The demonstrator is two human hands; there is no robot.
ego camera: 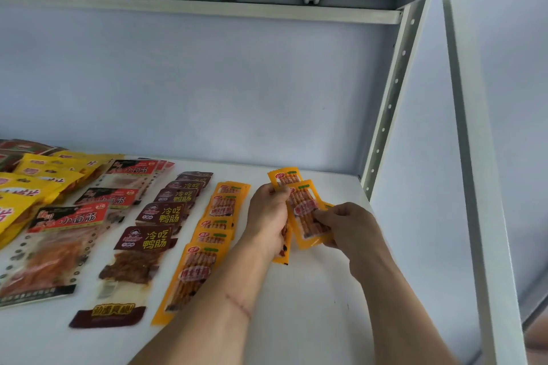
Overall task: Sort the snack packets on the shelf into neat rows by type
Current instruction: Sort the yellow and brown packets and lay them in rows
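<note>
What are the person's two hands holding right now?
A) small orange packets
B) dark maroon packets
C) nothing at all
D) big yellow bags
A: the left hand and right hand both grip small orange packets, held just above the shelf to the right of the orange row; the maroon packets and yellow bags lie untouched further left.

Packet rows (166, 210) on shelf (311, 290) at left; hand-held packets (305, 210) right of rows, above shelf.
</note>
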